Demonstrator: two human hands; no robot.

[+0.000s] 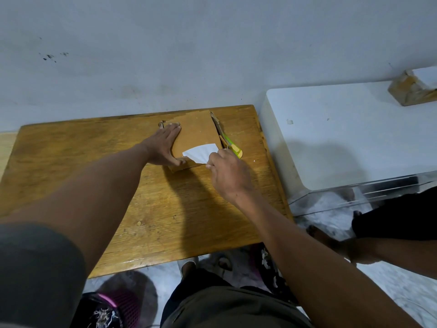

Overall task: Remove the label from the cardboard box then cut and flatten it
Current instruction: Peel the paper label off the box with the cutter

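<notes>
The right hand's (228, 172) fingers (212, 162) pinch the white paper label (201, 152), its free end pointing left across the flat brown cardboard box (197, 132); the left hand's (163, 145) fingers lie straight, pressing the box's left side; the box's long axis runs toward the wall, at the far edge of the wooden counter (94, 162); a green cutter (233, 146) lies just beside it.

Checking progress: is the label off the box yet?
Partly: right hand pinches the lifted white label, still on the box.
</notes>
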